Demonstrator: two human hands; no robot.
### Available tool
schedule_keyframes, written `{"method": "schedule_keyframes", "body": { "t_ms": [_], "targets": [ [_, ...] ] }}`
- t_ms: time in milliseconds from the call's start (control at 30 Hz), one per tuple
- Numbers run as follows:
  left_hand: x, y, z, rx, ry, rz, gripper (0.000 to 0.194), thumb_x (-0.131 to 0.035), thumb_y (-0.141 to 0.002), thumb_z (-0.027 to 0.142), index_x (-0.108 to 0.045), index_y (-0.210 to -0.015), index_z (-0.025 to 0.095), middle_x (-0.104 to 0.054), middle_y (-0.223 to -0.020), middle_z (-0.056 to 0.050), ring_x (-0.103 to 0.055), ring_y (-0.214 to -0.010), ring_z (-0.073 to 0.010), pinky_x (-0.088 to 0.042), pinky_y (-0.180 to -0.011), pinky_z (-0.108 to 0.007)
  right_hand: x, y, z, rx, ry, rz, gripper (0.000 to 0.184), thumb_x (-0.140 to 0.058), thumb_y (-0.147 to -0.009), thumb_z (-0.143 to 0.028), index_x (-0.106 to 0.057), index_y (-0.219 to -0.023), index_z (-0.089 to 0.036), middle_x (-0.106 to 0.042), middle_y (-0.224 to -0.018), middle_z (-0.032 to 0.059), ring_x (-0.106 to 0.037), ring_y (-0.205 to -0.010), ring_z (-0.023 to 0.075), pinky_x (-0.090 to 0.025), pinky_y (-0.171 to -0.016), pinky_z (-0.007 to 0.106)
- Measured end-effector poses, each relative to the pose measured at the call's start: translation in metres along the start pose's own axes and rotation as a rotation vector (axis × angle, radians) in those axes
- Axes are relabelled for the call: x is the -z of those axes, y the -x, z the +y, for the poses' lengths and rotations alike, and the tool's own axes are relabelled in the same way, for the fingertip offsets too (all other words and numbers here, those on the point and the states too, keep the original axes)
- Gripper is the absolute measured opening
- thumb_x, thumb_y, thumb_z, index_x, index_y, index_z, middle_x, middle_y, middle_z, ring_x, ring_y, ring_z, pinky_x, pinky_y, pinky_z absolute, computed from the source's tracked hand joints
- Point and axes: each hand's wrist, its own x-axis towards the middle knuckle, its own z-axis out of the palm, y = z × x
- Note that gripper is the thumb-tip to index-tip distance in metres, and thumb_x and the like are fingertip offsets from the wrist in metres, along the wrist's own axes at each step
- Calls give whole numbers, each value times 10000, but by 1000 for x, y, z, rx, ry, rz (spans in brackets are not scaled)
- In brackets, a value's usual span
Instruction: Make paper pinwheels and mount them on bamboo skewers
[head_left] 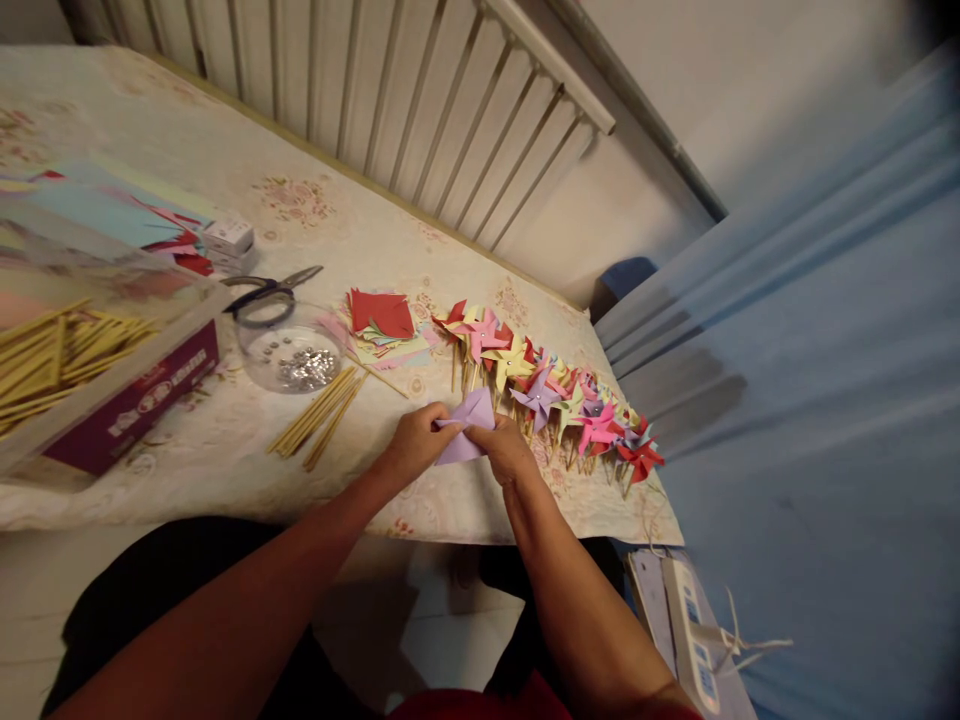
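Between my two hands, above the front part of the table, is a lilac paper square (474, 408) with cut flaps. My left hand (418, 437) pinches it from the left, thumb laid over the paper. From the right, my right hand (508, 448) grips it with the thumb near the centre. Just beyond and to the right stand several finished paper pinwheels (536, 398) on sticks, in many colours. A stack of cut paper squares (381, 315), red on top, lies behind my hands. Loose wooden sticks (319, 412) rest left of my left hand.
A round clear dish (289, 358) holds small silvery pins. Behind it lie dark-handled scissors (274, 290) and small white boxes (229, 240). A clear plastic bin (187, 310) with more sticks stands at left. A radiator (390, 100) borders the back; a blue curtain (810, 350) hangs at right.
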Motion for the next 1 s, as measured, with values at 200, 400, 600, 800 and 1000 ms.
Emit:
{"method": "schedule_keyframes", "body": {
  "t_ms": [200,400,600,800,1000],
  "targets": [
    [0,0,1,8,-24,10,249,-554,-722,379,-439,-598,196,-381,-557,61,-385,-591,-116,-280,-547,-232,0,0,1,-8,-16,1,184,-746,-607,-248,-737,-777,-178,-712,-692,15,-607,-576,176,-480,-619,302],
    [0,0,2,-7,-57,14,220,-552,-721,340,-441,-596,196,-408,-560,58,-406,-596,-118,-293,-559,-235,0,-1,2,-9,-21,15,185,-740,-604,-239,-734,-777,-175,-711,-688,10,-602,-571,171,-474,-613,297],
    [1,0,0,-15,-46,-26,217,-554,-734,348,-459,-612,195,-431,-567,56,-421,-595,-121,-301,-560,-236,0,0,2,-1,-17,-3,197,-742,-601,-240,-735,-786,-171,-713,-700,12,-604,-580,164,-471,-630,293],
    [2,1,4,7,-80,-30,207,-565,-734,320,-464,-606,193,-434,-548,60,-422,-585,-118,-297,-558,-236,0,2,1,-19,-16,-2,215,-747,-583,-245,-731,-782,-166,-711,-689,6,-604,-579,159,-470,-630,285],
    [1,1,1,15,-100,-22,196,-560,-736,320,-469,-618,193,-449,-558,57,-431,-587,-119,-289,-552,-235,-1,3,1,-17,-18,-37,212,-756,-589,-252,-727,-785,-177,-713,-705,12,-615,-596,168,-481,-649,297]
  ]
}}
